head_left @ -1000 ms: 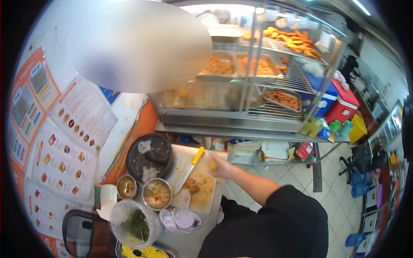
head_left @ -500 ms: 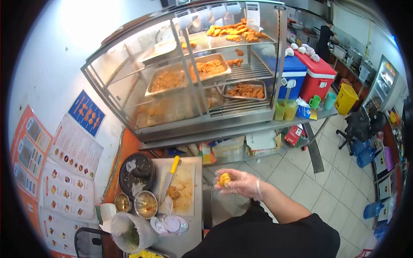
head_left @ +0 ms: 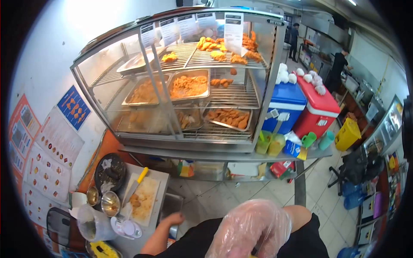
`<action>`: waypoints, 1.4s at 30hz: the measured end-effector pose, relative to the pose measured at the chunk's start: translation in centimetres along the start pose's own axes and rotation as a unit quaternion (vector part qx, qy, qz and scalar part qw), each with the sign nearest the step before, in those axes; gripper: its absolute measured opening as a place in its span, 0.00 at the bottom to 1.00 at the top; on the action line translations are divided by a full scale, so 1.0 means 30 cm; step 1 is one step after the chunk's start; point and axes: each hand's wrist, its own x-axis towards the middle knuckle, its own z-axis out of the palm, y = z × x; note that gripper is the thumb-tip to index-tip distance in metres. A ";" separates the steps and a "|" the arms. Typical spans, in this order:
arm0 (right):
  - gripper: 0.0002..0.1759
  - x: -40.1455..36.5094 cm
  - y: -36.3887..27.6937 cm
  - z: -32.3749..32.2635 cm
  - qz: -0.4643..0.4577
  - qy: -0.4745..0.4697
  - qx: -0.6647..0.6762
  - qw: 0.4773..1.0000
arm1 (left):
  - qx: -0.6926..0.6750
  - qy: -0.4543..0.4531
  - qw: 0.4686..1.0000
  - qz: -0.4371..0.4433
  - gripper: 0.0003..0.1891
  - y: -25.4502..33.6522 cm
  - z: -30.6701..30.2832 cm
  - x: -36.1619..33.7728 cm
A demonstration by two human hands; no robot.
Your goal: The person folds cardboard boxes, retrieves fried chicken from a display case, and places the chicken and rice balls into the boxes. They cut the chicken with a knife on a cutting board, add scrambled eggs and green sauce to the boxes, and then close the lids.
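Observation:
My right hand (head_left: 254,228), in a clear plastic glove, is close to the camera at the bottom middle, fingers curled downward. Only a sliver of yellow shows beneath it at the frame's edge, at the piece of fried chicken; the rest is hidden. At the side of the metal table, my left hand (head_left: 174,218) is bare and small in view; its fingers do not show clearly. Nearest to it is the white cutting board (head_left: 151,202), with brown fried bits (head_left: 137,201) and crumbs. A yellow-handled knife (head_left: 137,185) lies along the board's left side.
A glass food warmer (head_left: 189,144) with trays of fried chicken stands ahead. Left are a black mortar (head_left: 103,182), metal bowls (head_left: 111,204) and a plastic tub (head_left: 88,223). Coolers (head_left: 316,101) stand right. Two people (head_left: 339,69) are in the far kitchen.
My right hand has come in from the right of the board towards the camera with the fried piece. My left hand has come into view. The view has shifted, showing more of the kitchen.

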 end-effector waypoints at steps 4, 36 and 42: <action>0.21 0.022 -0.136 -0.069 0.010 -0.003 -0.041 0.999 | -0.109 0.236 0.955 0.144 0.17 0.748 -0.656 -0.021; 0.13 0.420 -0.214 -0.850 -0.251 0.376 -0.626 0.636 | -0.160 0.425 0.688 0.566 0.10 1.494 -1.854 -0.309; 0.11 0.430 -0.214 -0.765 -0.133 0.358 -0.586 0.715 | -0.326 0.189 0.741 0.555 0.26 1.611 -1.838 -0.295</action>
